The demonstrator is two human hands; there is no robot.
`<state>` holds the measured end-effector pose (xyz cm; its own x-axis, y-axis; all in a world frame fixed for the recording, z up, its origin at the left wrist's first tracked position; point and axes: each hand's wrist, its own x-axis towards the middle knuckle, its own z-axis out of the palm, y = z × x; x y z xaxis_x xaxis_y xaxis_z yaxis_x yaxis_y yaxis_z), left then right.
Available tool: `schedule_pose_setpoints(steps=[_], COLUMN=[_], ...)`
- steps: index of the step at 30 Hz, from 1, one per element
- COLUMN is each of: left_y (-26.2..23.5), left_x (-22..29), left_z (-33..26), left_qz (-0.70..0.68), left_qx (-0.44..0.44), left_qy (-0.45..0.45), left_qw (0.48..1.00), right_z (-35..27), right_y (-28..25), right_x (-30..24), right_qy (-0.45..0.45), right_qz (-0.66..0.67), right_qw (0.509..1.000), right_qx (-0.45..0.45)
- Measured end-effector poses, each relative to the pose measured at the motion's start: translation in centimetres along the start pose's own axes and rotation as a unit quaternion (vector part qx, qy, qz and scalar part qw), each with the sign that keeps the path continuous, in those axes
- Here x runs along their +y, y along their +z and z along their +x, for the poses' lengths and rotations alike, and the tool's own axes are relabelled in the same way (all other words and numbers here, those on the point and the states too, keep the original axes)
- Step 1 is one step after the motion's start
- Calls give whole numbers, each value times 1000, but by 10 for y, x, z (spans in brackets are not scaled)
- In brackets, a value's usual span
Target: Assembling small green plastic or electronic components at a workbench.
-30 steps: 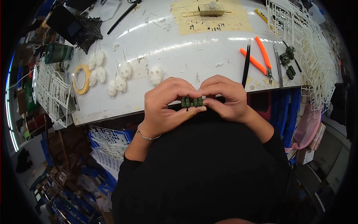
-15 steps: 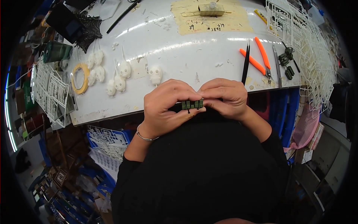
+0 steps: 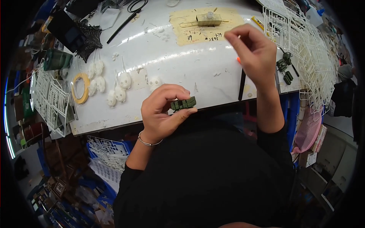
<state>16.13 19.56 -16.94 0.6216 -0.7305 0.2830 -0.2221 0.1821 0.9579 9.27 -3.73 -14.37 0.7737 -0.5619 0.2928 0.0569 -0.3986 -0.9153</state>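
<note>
White counter [image 3: 182, 64], scuffed and glossy. The left hand [image 3: 161, 114] pinches a small green segmented part [image 3: 183, 103] between thumb and fingers at the counter's near edge. The right hand [image 3: 253, 49] is raised over the counter, fingers pinched together; whether they hold anything cannot be told. On the counter: white skull-shaped castings [image 3: 114, 85], yellow tape ring [image 3: 81, 88], tan paper sheet [image 3: 207, 24]. White parts frames [image 3: 304, 49] are stacked at right.

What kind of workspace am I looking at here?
Most likely a hobby bench for building scale model kits: white plastic parts frames, small white skull castings, and a green ribbed model piece in the left hand.
</note>
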Motion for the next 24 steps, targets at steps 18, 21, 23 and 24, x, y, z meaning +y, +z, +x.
schedule_pose_setpoints(steps=[18,21,23,24], left_y=[-20,-19,-22,-22], left_x=[-36,-36,-41,-43], left_z=[-19,-18,-21,-20], left_qz=[-411,-442,-439,-439], left_qx=[36,40,46,45], left_qy=[-38,-45,-46,-46], left_qw=[910,895,896,896], right_z=[75,57,22,6], right_y=[51,49,67,75], right_x=[39,12,-25,-34], right_qy=[-22,-91,-123,-97], right_qz=[-220,-72,46,172], right_qw=[969,980,984,979], right_qx=[115,160,118,48])
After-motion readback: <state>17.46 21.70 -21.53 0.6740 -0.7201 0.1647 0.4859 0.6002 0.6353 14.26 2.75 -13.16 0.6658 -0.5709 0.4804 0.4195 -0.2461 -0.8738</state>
